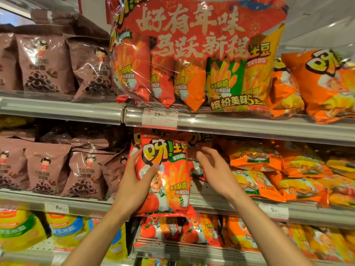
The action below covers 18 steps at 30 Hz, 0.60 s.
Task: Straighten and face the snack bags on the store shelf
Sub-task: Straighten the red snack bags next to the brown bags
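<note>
One red snack bag (165, 175) upright, front outward, left hand (134, 179) gripping.

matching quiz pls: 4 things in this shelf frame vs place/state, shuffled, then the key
Things
1. left hand
2. right hand
3. red multipack
4. brown bags

Places or states
A. top shelf, above the 19.90 price tag
B. grips the red tomato-flavour bag by its left edge
C. middle shelf, left of the hands
D. fingers spread, holds nothing, beside the red bag's right edge

Pairs: 1-B, 2-D, 3-A, 4-C
</note>
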Motion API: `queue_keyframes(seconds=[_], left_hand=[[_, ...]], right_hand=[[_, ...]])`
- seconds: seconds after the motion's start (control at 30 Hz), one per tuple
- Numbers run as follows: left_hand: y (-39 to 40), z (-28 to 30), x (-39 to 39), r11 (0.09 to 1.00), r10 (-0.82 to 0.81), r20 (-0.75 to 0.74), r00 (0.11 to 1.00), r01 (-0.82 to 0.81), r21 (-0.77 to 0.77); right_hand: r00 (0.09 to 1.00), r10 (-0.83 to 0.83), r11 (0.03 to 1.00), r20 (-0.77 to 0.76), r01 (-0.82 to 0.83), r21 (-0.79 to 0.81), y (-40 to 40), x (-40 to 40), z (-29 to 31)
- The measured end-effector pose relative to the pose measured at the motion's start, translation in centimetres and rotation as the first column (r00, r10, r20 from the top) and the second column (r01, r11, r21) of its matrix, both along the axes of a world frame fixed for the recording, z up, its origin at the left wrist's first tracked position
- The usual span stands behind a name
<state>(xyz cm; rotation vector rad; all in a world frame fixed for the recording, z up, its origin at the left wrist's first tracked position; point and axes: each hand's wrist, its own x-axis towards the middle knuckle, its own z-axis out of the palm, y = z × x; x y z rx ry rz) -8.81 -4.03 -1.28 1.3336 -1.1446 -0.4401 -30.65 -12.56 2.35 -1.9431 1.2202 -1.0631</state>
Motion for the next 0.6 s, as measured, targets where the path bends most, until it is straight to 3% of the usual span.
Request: queue_keyframes(seconds=[0.13,0.3,0.4,0.5,0.6], left_hand=[[-1.9,-0.1,-3.5,0.998,-0.042,0.007,0.999,0.043,-0.039],[-4.1,1.2,-4.6,0.996,-0.085,0.056,0.995,0.086,-0.005],[-4.3,0.5,-2.5,0.994,0.033,0.195,0.98,-0.012,-0.108],[-4.2,-1.1,-0.2,0.936,0.323,0.478,0.817,-0.202,-0.287],[-4.4,-2.3,1.2,0.923,0.385,0.616,0.687,-0.274,-0.271]], right_hand=[[0.996,0.075,0.988,0.043,-0.08,0.13,2.2,0.2,-0.9],[0.963,-0.065,0.993,0.263,0.037,0.11,0.0,0.5,-0.6],[0.936,-0.123,0.992,0.329,0.107,0.067,-1.5,0.9,-0.3],[0.939,-0.154,0.988,0.308,0.153,0.026,-2.1,1.6,-0.6],[0.951,-0.187,0.979,0.247,0.202,-0.04,-2.3,2.1,-0.9]])
